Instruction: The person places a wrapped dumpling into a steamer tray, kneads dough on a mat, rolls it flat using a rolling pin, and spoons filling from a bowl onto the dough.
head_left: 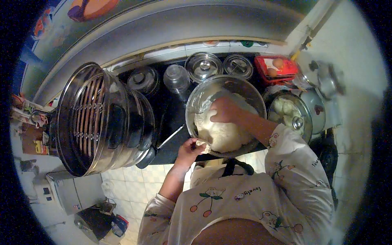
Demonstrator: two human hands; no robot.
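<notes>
Right hand (223, 110) bent-fingered on the dough (222, 136) in 1 bowl (258, 93), left hand (190, 152) pinching 1 scrap (203, 146) by the rim! Beyond, 1 red tray (291, 67) holds 2 eggs (278, 63); right, 1 lidded pan (309, 119) holds several pale lumps (286, 108).

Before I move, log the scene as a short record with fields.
Left hand: pinches a small dough piece in its fingers, near the bowl's rim; left hand
Right hand: on the main dough, inside the bowl; right hand
Bowl: large metal bowl, holds the main dough
Left side: big metal steamer
Behind bowl: round metal lids, clear jar
Back right: red tray with eggs
Unclear: right fingers' grip
</notes>
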